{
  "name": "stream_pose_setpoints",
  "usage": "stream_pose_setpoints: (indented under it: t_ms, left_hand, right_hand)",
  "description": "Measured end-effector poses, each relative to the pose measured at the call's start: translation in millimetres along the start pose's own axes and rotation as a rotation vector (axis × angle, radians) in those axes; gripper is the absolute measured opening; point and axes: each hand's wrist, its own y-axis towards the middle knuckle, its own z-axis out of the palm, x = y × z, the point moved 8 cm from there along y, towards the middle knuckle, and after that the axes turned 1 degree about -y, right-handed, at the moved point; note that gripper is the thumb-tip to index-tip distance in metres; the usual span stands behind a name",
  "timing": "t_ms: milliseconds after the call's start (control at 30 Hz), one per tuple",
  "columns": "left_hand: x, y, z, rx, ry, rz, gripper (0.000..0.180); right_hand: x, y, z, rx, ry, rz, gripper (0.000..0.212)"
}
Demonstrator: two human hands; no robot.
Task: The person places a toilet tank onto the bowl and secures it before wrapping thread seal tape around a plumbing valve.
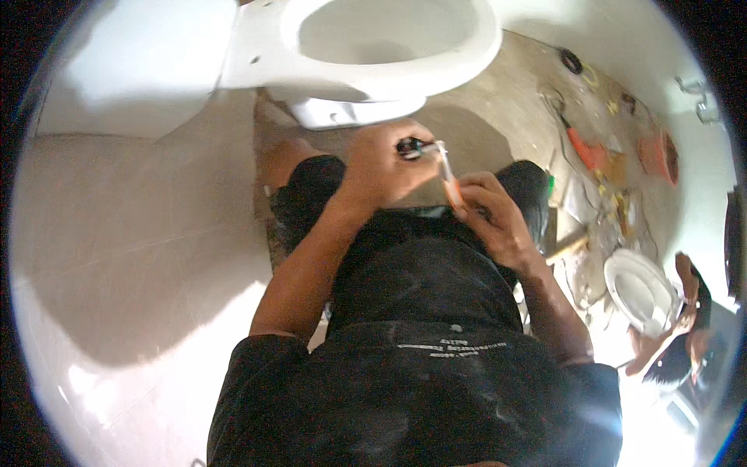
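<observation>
In front of my lap, my left hand [385, 163] is closed around a small dark, shiny piece [408, 148] with a pale metallic stem. My right hand [494, 214] grips a slim orange and silver tool [450, 183], blurred by motion. The tool's silver end meets the stem by my left fingers. I cannot make out the exact kind of either piece. Beyond my hands stands a white toilet bowl [443, 74], its foot [350, 115] on the floor and a bolt hole showing in it.
A pale tiled surface [140, 257] lies at left. Along the right wall are an orange-red bucket [659, 156], an orange-handled tool [583, 148], a black coil [570, 61] and scattered debris. At lower right, another person [677, 350] is by a white toilet seat [640, 289].
</observation>
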Motion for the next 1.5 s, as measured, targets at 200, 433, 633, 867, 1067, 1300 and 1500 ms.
stream_pose_setpoints:
  t_ms: [200,433,633,867,1067,1300,1500]
  left_hand:
    - [-8,8,16,0.035,0.152,-0.046,0.026]
    - [6,6,11,-0.004,0.122,-0.062,0.032]
    - [-12,0,11,0.023,0.13,0.054,0.029]
    - [-27,1,20,0.145,0.033,0.049,0.023]
    - [-26,-5,-3,-0.003,-0.015,0.0,0.024]
    - [-18,-1,1,-0.003,0.015,0.033,0.024]
    - [-15,0,6,-0.031,-0.012,0.002,0.021]
  right_hand:
    - [48,-12,-21,-0.082,0.024,-0.15,0.018]
    - [67,-8,-23,-0.08,0.021,-0.222,0.02]
    - [80,18,-42,-0.113,0.221,-0.084,0.036]
    - [27,65,-44,-0.112,0.358,-0.129,0.041]
    - [1,35,-8,-0.036,-0.101,-0.02,0.023]
    - [30,-10,-17,-0.044,-0.041,-0.143,0.024]
    - [55,-18,-26,-0.063,-0.01,-0.195,0.024]
